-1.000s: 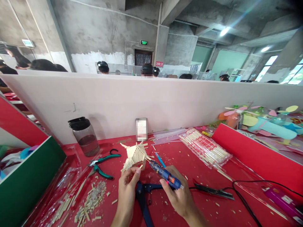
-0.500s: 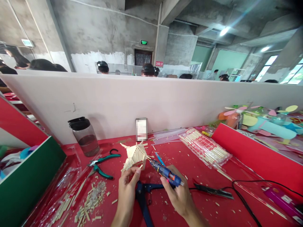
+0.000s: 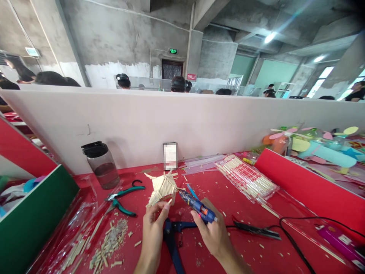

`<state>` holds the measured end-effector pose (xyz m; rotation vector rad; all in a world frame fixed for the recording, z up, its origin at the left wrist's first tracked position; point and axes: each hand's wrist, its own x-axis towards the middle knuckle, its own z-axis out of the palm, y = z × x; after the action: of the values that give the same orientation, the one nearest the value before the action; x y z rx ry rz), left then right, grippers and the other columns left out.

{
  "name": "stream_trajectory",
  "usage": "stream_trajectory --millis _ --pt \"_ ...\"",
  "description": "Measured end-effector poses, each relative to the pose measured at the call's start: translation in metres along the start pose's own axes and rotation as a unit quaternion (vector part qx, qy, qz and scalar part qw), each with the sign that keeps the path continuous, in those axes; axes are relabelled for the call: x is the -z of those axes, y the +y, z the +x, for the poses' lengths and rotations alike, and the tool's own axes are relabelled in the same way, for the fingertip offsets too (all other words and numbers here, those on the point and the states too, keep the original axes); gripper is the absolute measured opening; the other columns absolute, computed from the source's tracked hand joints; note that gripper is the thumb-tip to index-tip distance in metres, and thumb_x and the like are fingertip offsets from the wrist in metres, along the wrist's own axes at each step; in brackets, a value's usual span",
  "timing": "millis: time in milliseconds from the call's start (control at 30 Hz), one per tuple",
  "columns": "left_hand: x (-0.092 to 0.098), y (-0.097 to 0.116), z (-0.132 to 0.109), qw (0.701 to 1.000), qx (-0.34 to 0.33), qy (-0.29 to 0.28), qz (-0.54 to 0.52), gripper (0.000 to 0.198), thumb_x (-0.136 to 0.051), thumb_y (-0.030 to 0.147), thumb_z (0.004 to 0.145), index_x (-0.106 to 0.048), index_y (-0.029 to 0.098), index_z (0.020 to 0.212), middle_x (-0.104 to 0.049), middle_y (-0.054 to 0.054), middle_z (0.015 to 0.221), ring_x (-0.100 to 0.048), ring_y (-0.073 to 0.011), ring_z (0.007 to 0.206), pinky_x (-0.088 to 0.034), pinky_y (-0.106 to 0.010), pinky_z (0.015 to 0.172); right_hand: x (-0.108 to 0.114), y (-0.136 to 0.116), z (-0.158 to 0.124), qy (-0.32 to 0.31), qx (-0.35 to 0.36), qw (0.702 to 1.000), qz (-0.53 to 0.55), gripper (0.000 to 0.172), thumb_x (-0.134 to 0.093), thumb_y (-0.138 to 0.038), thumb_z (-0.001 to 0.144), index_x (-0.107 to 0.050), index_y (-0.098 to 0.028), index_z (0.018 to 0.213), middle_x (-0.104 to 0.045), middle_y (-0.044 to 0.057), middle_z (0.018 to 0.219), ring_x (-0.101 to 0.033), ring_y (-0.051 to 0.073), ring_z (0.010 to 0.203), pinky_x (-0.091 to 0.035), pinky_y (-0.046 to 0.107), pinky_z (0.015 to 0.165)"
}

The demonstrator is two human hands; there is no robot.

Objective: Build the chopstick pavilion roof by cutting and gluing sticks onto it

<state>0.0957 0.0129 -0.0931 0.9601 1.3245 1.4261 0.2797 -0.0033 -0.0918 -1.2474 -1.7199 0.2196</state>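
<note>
My left hand pinches a short wooden stick between thumb and fingers. Just beyond it stands a small structure of pale sticks on the red table. My right hand is wrapped round a blue glue gun, whose tip points up and left, near the right side of the structure. Beneath and between my hands lies a dark blue cutter tool, partly hidden by them.
Green-handled pliers, stick scraps and a water bottle are at left. Packed sticks, a black cable and a red divider lie right. A phone leans against the white partition.
My right hand and the glue gun have shifted slightly left. My left hand stays nearly still, with the stick in it. At far right a person has come into view behind the partition.
</note>
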Motion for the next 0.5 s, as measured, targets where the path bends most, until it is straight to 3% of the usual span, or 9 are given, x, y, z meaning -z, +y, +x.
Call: stream_trajectory --millis 500 --pt "-0.0006 0.0019 -0.0010 1.000 0.010 0.005 -0.017 0.044 -0.081 0.060 0.067 -0.076 0.018 0.079 -0.073 -0.004 0.081 -0.061 -0.0248 0.084 -0.044 -0.029 0.075 -0.0007 -0.0017 -0.0020 -0.008 -0.013 1.000 0.023 0.023 -0.054 -0.038 0.100 -0.059 -0.023 0.084 -0.064 0.002 0.076 -0.064 0.019 0.067 -0.049 0.028 0.061"
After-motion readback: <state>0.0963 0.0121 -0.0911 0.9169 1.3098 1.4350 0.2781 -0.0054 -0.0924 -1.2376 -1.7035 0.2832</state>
